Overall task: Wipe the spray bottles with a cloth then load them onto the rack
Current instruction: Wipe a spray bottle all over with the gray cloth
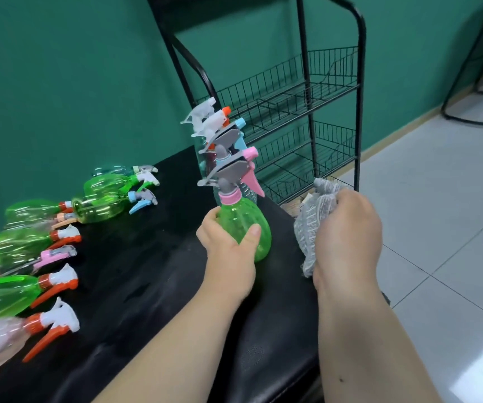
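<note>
My left hand (228, 245) grips a round green spray bottle (249, 225) with a pink and grey trigger head, holding it upright over the black table (147, 286). To its right, a bunched grey cloth (313, 225) is clutched in my right hand (347, 234), a short gap from the bottle. The black wire rack (330, 91) stands behind the table's right end, and the shelves I can see hold nothing.
Several green and clear spray bottles (103, 199) lie on their sides along the table's left part. A few upright bottles (217, 135) stand at the far edge near the rack. Pale tiled floor (438, 228) lies to the right, and a green wall stands behind.
</note>
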